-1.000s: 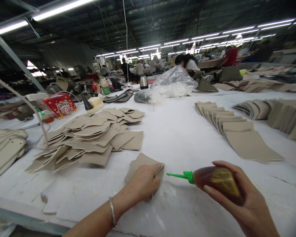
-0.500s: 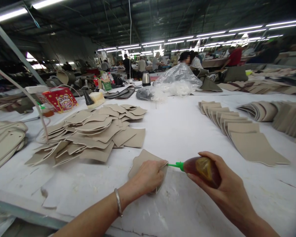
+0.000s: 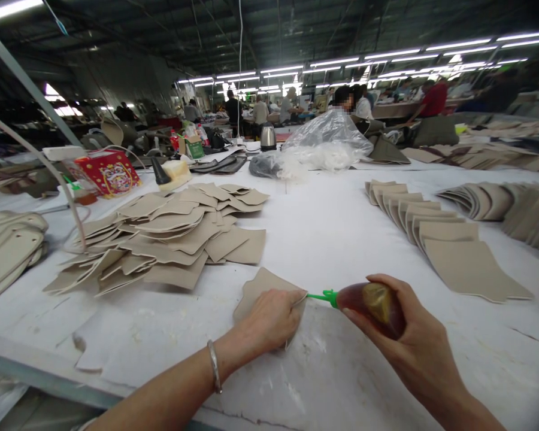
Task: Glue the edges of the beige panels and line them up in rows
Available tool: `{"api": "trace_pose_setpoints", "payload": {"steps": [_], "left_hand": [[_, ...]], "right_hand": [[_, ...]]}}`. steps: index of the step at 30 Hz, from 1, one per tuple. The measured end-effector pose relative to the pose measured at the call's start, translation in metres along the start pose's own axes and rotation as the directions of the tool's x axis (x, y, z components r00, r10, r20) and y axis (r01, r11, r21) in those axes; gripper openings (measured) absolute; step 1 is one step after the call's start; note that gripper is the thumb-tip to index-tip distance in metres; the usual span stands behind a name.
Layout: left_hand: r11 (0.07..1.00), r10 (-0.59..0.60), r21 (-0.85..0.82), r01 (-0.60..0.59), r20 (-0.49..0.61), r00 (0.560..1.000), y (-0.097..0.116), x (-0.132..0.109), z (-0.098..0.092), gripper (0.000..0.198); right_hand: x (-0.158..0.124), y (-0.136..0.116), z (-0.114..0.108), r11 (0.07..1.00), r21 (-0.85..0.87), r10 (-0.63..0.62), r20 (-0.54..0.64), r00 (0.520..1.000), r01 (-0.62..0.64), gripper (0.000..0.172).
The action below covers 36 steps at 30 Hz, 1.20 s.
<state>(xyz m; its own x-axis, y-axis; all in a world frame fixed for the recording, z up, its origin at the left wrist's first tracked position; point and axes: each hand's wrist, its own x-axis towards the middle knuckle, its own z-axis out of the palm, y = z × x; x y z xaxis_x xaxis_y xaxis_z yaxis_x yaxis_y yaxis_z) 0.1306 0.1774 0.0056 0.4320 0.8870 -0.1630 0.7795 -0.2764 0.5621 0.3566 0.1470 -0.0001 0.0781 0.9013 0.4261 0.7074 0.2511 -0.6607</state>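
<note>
My left hand (image 3: 273, 318), with a silver bangle at the wrist, is closed on a beige leather-like piece (image 3: 257, 288). Its index finger lies along the top, reaching the piece's right corner; the other fingers are curled, and part of the piece is hidden under them. In my right hand (image 3: 411, 335) is a squeeze bottle (image 3: 372, 306) of dark amber liquid, tipped on its side. The bottle's thin green nozzle (image 3: 322, 296) points left, its tip at the piece's right edge by my index fingertip. Whether liquid is coming out is too small to tell.
A loose heap of beige pieces (image 3: 170, 236) lies to the left. On the right, similar pieces (image 3: 458, 263) overlap in a fanned row. Farther back are a red box (image 3: 110, 173), a kettle (image 3: 268, 139) and clear plastic sheeting (image 3: 327, 143). People work beyond the white table (image 3: 314, 215).
The view has shifted slightly. Both hands keep nearly the same pose, with the nozzle tip still at the piece's edge.
</note>
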Motion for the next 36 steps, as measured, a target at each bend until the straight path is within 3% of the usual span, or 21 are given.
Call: {"api": "trace_pose_setpoints", "payload": {"steps": [4, 9, 15, 19, 24, 29, 34, 36], "left_hand": [[1.0, -0.017, 0.021, 0.017, -0.013, 1.0, -0.001, -0.001, 0.002, 0.049], [0.999, -0.006, 0.035, 0.006, -0.013, 1.0, -0.003, -0.003, 0.002, 0.047], [0.998, 0.022, 0.051, -0.021, -0.03, 0.999, -0.008, -0.004, 0.004, 0.047], [0.998, 0.059, 0.036, -0.057, -0.05, 0.997, -0.012, -0.006, 0.006, 0.046], [0.997, 0.077, 0.002, -0.077, -0.063, 0.995, -0.014, -0.009, 0.008, 0.044], [0.998, 0.066, -0.015, -0.067, -0.083, 0.994, -0.016, -0.009, 0.01, 0.046], [0.998, 0.057, -0.01, -0.058, -0.084, 0.995, -0.017, -0.011, 0.012, 0.047], [0.998, 0.055, -0.008, -0.056, -0.094, 0.994, -0.017, -0.012, 0.012, 0.046]], "right_hand": [[0.003, -0.001, -0.004, 0.993, 0.071, 0.087, 0.092, 0.992, -0.094, 0.048], [0.008, 0.001, -0.005, 0.988, 0.097, 0.117, 0.046, 0.992, -0.121, 0.049], [0.005, 0.005, -0.007, 0.945, 0.197, 0.21, 0.251, 0.945, -0.262, 0.054], [0.006, 0.007, -0.006, 0.949, 0.198, 0.216, 0.159, 0.963, -0.245, 0.056], [0.0, 0.005, -0.007, 0.922, 0.244, 0.208, 0.344, 0.915, -0.301, 0.054], [-0.005, 0.005, -0.007, 0.926, 0.247, 0.223, 0.251, 0.942, -0.285, 0.052], [-0.013, 0.005, -0.005, 0.884, 0.316, 0.197, 0.414, 0.889, -0.343, 0.051], [-0.016, 0.004, -0.004, 0.881, 0.317, 0.219, 0.388, 0.895, -0.352, 0.053]]}}
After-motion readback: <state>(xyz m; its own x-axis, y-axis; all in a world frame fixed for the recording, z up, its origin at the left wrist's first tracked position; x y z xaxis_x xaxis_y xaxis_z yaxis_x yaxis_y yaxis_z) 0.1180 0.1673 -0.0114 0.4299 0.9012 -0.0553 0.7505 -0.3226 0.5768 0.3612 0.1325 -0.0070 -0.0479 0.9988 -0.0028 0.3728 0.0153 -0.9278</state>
